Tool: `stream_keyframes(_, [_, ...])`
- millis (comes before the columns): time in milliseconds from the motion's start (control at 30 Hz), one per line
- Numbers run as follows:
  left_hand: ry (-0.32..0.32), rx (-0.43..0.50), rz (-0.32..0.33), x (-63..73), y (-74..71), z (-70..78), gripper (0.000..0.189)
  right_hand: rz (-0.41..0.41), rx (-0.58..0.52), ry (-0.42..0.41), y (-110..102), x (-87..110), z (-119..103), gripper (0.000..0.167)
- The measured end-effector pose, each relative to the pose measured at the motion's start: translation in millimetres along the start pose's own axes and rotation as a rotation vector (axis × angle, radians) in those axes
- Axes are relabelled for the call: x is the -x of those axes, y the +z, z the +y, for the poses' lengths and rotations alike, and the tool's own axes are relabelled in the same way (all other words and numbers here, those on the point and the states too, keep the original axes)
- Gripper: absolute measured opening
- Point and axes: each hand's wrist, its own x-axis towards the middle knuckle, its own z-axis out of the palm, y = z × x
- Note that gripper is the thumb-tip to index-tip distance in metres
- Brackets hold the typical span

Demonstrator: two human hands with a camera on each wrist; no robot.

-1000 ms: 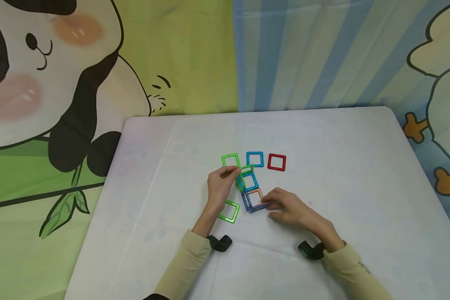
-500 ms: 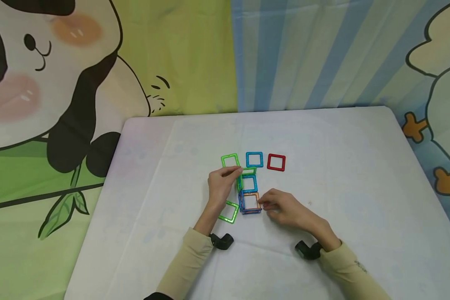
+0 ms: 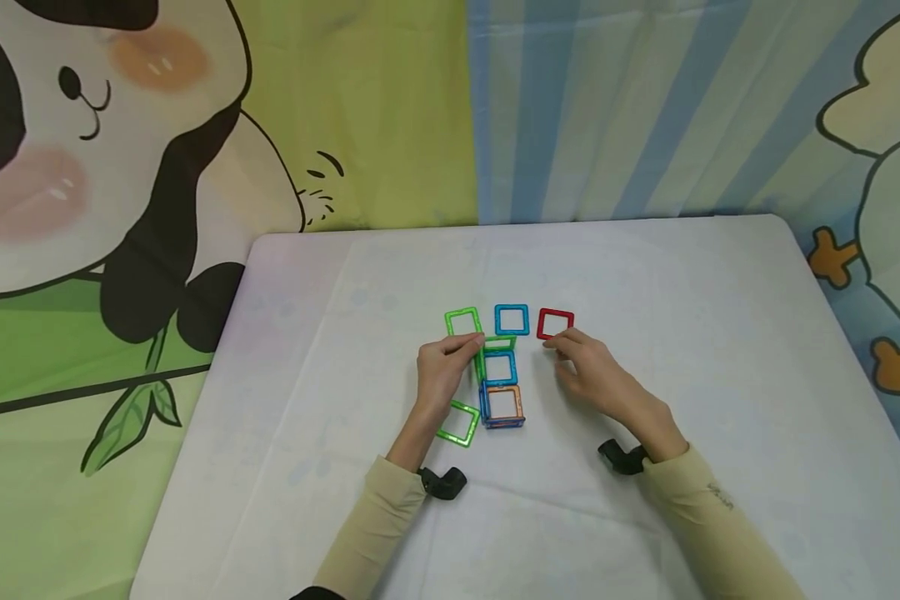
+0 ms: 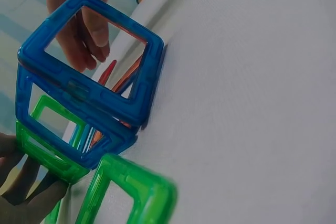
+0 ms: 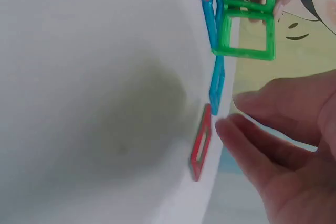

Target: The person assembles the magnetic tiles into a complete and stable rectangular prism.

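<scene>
My left hand (image 3: 441,371) pinches an upright green magnetic tile (image 3: 482,367) by its top edge. Another green tile (image 3: 501,338) stands joined to it at the far end. Both belong to a row of square frame tiles with a flat blue tile (image 3: 514,367), a flat orange tile (image 3: 521,402) and upright dark blue tiles (image 4: 105,98) at the near end. Over the near edge of a loose red tile (image 3: 556,312) hovers my right hand (image 3: 598,375); in the right wrist view its thumb and fingers are apart with nothing between them.
A loose blue tile (image 3: 512,307) lies between the red one and a flat green tile (image 3: 462,312) at the back. Near the left wrist lies another green tile (image 3: 456,438). A white cloth (image 3: 330,375) covers the table, with a printed curtain (image 3: 390,117) behind.
My right hand has left the orange and dark blue end of the row and moved away to the red tile. The row has straightened slightly; my left hand keeps its hold.
</scene>
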Motion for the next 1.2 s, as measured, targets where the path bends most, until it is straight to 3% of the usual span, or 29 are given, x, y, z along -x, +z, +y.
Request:
stream_keyframes(200, [0.001, -0.004, -0.007, -0.1, 0.8, -0.9, 0.022, -0.015, 0.173, 0.068, -5, -18.0, 2, 0.040])
stream_keyframes(433, [-0.005, 0.002, -0.017, -0.9, -0.3, -1.3, 0.022, -0.057, 0.318, 0.067, -3, -37.8, 10, 0.046])
stream_keyframes(633, [-0.016, 0.003, -0.015, -1.6, -0.8, -0.9, 0.022, -0.105, 0.330, 0.079, 0, -42.3, 13, 0.050])
stream_keyframes(1200, [-0.019, 0.001, -0.030, -2.9, -2.2, -0.3, 0.023, -0.077, 0.311, 0.059, -1, -38.5, 14, 0.057])
